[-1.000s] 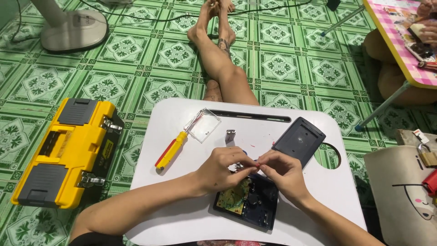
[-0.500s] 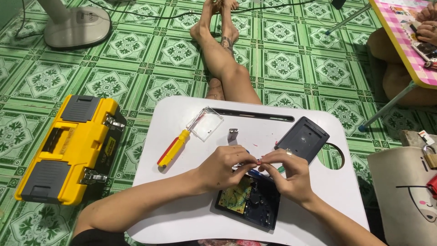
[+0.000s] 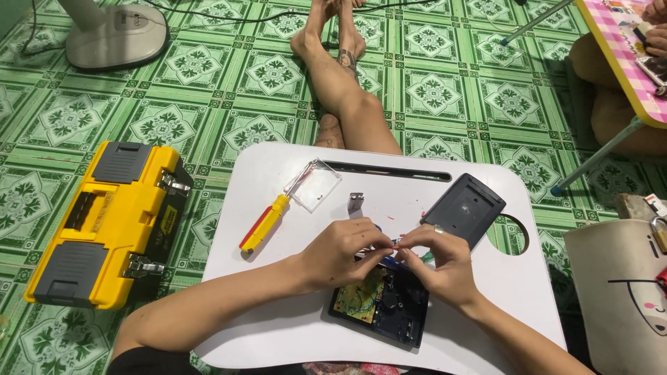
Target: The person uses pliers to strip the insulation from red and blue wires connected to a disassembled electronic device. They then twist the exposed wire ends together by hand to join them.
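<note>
1. Toolbox (image 3: 104,222), yellow with grey lid panels, lies on the green patterned floor (image 3: 229,76) just beside the left edge of the white tabletop (image 3: 278,326), a narrow strip of floor between them.
2. Screwdriver (image 3: 267,219) with a yellow and red handle rests on the left part of the tabletop, tip pointing up-right to a clear plastic cover (image 3: 314,186); bare white surface lies open below it, down to the forearm.
3. Left hand (image 3: 337,253) sits near the tabletop's middle, fingers (image 3: 372,244) bent and pressed together on a small part that is too small to identify.
4. A small grey metal piece (image 3: 356,202) lies alone above the hands, below the long slot (image 3: 389,170) at the far edge.
5. Opened black device (image 3: 382,302) lies under both hands, near the tabletop's near edge, its yellow-green circuit board (image 3: 361,300) exposed.
6. Right hand (image 3: 441,267) meets the left above the device, fingertips (image 3: 410,243) pinching the same small part.
7. The dark grey back cover (image 3: 464,208) rests up-right of the hands, just beside the round cut-out (image 3: 514,236).
8. Open white surface runs along the right edge; beyond it stand a beige bag (image 3: 618,298) and a pink table's leg (image 3: 597,156).
</note>
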